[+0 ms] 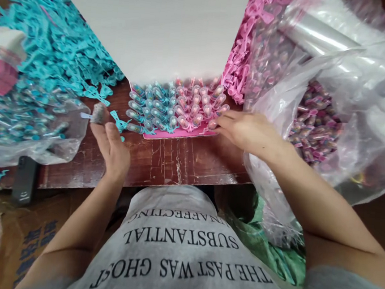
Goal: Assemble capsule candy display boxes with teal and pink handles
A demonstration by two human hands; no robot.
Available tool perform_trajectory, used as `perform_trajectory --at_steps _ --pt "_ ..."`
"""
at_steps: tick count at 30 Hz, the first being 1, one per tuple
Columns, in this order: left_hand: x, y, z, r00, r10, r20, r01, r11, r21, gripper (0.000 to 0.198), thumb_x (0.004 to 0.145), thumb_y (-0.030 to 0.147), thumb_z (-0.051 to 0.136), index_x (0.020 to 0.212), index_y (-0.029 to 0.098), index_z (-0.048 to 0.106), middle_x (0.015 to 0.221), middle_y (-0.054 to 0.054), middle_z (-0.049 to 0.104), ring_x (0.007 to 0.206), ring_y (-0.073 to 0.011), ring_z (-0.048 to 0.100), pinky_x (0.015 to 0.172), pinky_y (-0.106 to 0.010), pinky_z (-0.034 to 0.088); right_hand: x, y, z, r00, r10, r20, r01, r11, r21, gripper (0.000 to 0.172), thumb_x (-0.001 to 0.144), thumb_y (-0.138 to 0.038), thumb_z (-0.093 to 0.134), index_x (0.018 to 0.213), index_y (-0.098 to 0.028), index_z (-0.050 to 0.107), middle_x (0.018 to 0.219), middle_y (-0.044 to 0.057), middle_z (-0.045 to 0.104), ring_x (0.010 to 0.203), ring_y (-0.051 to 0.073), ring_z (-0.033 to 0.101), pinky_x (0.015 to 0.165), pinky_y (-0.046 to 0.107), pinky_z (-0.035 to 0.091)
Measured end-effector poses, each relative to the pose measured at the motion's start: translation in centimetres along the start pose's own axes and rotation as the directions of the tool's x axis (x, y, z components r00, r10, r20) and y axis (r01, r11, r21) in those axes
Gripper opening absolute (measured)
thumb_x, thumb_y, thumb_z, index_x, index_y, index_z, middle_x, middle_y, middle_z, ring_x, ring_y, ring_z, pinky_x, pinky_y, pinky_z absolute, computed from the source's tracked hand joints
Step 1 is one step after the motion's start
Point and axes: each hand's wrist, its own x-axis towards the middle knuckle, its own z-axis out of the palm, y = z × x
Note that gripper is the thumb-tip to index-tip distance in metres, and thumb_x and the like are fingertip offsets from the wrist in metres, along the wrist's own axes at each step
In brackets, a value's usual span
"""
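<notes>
Rows of clear-topped capsules stand on a pink card point(180, 134) at the table's middle. Blue capsules point(155, 105) fill the left half and pink capsules point(196, 102) the right half. At the front right corner my right hand point(250, 134) has its fingers closed on a pink capsule point(212, 124); part of the grip is hidden. My left hand point(113, 149) rests left of the rows, fingers stretched out and holding nothing visible. A greyish wrap point(99, 113) covers one of its fingers. Close to it lie a loose blue plastic piece point(117, 121) and a pale blue tab point(86, 116).
A large white panel point(155, 29) rises behind the rows. Blue plastic pieces point(59, 47) heap at left, above a bag of blue capsules point(29, 116). Pink pieces point(240, 63) and an open bag of pink capsules point(311, 128) lie right. A black phone point(25, 179) overhangs the table's front edge.
</notes>
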Motion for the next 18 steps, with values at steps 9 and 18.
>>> perform_trajectory --at_steps 9,18 --pt "1.1 -1.9 4.1 0.978 -0.032 0.208 0.087 0.962 -0.258 0.081 0.106 0.07 -0.01 0.169 0.037 0.028 0.176 0.0 0.039 0.16 -0.0232 0.043 0.124 -0.043 0.049 -0.3 -2.3 1.4 0.974 0.167 -0.153 -0.158 0.985 0.073 0.035 0.112 -0.041 0.049 0.104 -0.023 0.077 0.122 0.011 0.073 0.083 0.02 0.068 0.055 0.037 0.036" --pt "3.8 -1.3 1.8 0.956 -0.244 0.164 0.272 0.944 -0.185 0.104 0.089 0.087 -0.017 0.17 0.038 0.025 0.179 -0.008 0.034 0.165 -0.0259 0.036 0.126 -0.048 0.044 -1.8 -2.3 0.2 0.965 0.168 -0.201 -0.172 0.985 0.001 0.041 0.107 -0.053 0.056 0.127 -0.024 0.076 0.136 0.013 0.067 0.095 0.024 0.071 0.059 0.033 0.049"
